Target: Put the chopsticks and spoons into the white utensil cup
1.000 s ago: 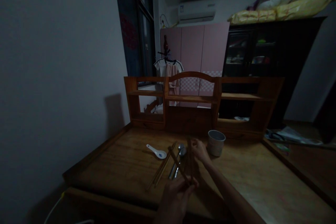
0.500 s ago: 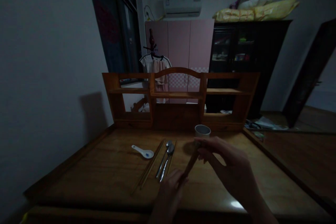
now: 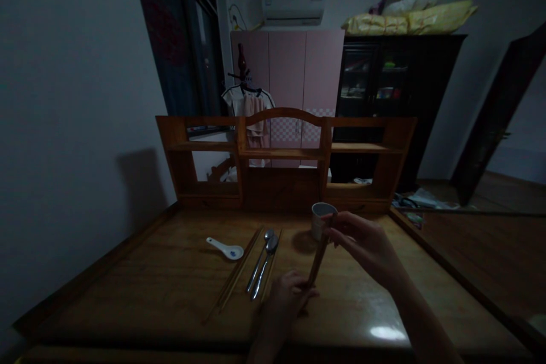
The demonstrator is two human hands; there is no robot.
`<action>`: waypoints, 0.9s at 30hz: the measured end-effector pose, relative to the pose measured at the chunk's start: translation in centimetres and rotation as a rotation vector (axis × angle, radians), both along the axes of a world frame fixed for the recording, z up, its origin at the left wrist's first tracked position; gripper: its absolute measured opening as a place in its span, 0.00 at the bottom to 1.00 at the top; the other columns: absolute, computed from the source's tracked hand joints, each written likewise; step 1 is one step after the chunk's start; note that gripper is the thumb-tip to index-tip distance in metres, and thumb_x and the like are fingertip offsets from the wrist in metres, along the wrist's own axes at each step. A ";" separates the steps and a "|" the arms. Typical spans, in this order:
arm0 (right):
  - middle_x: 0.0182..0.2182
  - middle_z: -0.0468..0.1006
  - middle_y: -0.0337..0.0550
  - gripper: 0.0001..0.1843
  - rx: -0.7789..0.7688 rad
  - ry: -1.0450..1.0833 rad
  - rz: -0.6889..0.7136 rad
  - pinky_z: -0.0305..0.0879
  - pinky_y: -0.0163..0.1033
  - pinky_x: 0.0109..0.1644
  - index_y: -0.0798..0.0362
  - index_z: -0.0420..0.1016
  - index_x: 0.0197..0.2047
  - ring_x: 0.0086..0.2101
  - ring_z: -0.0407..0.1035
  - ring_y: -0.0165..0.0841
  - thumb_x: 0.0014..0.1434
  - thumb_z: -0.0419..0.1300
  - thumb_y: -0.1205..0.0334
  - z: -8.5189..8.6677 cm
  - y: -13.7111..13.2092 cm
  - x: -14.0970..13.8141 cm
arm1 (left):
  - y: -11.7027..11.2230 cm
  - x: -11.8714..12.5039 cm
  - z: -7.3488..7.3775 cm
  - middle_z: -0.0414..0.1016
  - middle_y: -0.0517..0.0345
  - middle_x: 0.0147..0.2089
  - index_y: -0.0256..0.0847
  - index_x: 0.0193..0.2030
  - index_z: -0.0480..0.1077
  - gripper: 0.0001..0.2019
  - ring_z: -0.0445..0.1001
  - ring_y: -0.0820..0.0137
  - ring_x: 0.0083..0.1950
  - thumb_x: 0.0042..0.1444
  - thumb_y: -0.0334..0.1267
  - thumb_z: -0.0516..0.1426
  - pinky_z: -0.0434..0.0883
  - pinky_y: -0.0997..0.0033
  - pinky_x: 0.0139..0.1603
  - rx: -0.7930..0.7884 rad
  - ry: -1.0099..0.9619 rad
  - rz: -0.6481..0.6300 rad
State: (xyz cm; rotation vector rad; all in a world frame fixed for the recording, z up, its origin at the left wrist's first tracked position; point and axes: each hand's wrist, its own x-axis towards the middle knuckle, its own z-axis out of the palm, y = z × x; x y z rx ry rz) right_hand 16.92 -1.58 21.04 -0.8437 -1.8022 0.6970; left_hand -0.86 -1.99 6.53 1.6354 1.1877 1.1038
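My left hand [image 3: 288, 298] is closed around the lower end of a slim bundle of dark brown chopsticks [image 3: 318, 261]. Between the thumb and fingers of my right hand [image 3: 362, 242] is their upper end. The bundle slants up and away over the table, just in front of a light-coloured cup [image 3: 318, 223], which the right fingers partly cover. Left of my hands lie two metal spoons [image 3: 269, 247] side by side, with pale thin chopsticks [image 3: 241, 273] on either side of them. Farther left rests a white ceramic spoon [image 3: 228, 250] with a blue mark in its bowl.
A wooden shelf unit [image 3: 281, 153] stands along the far edge of the wooden table [image 3: 162, 284]. A raised wooden edge [image 3: 443, 273] runs down the right side, and a wall [image 3: 85, 153] borders the left. The room is dim.
The brown chopsticks have tilted more upright. My left hand has shifted right, and my right hand has moved slightly left and up. The view has shifted a little.
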 end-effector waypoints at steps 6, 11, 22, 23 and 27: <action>0.33 0.75 0.43 0.10 -0.003 -0.042 0.009 0.69 0.35 0.35 0.54 0.71 0.39 0.34 0.72 0.34 0.62 0.59 0.56 -0.7 1.1 0.0 | 0.4 0.2 -1.2 0.73 0.52 0.38 0.39 0.31 0.77 0.07 0.74 0.66 0.36 0.49 0.39 0.61 0.70 0.77 0.24 -0.041 0.025 -0.005; 0.35 0.75 0.41 0.08 0.002 -0.023 0.034 0.68 0.35 0.35 0.52 0.67 0.43 0.33 0.71 0.32 0.62 0.59 0.58 -1.0 2.0 -0.2 | 0.4 0.0 -1.4 0.75 0.53 0.41 0.41 0.41 0.76 0.11 0.75 0.68 0.37 0.55 0.41 0.56 0.69 0.77 0.27 -0.015 0.007 -0.070; 0.34 0.73 0.40 0.05 0.012 -0.181 0.138 0.67 0.35 0.36 0.53 0.69 0.41 0.34 0.70 0.31 0.64 0.57 0.60 -0.7 2.1 -0.8 | 0.1 0.1 -2.0 0.79 0.54 0.38 0.39 0.47 0.74 0.15 0.76 0.68 0.35 0.57 0.41 0.53 0.70 0.72 0.37 -0.058 -0.045 -0.029; 0.34 0.73 0.40 0.05 0.015 -0.191 0.138 0.67 0.35 0.36 0.53 0.69 0.40 0.33 0.69 0.31 0.64 0.57 0.60 -0.5 2.1 -0.8 | 0.1 0.1 -1.8 0.79 0.53 0.39 0.39 0.47 0.75 0.15 0.76 0.68 0.35 0.57 0.41 0.53 0.70 0.72 0.37 -0.068 -0.054 -0.026; 0.32 0.72 0.39 0.05 0.016 -0.209 0.134 0.67 0.35 0.36 0.53 0.69 0.39 0.32 0.69 0.30 0.62 0.59 0.61 -0.4 1.9 -1.1 | 0.1 0.2 -1.7 0.79 0.53 0.38 0.38 0.45 0.76 0.15 0.75 0.68 0.33 0.56 0.41 0.54 0.70 0.72 0.34 -0.081 -0.082 -0.039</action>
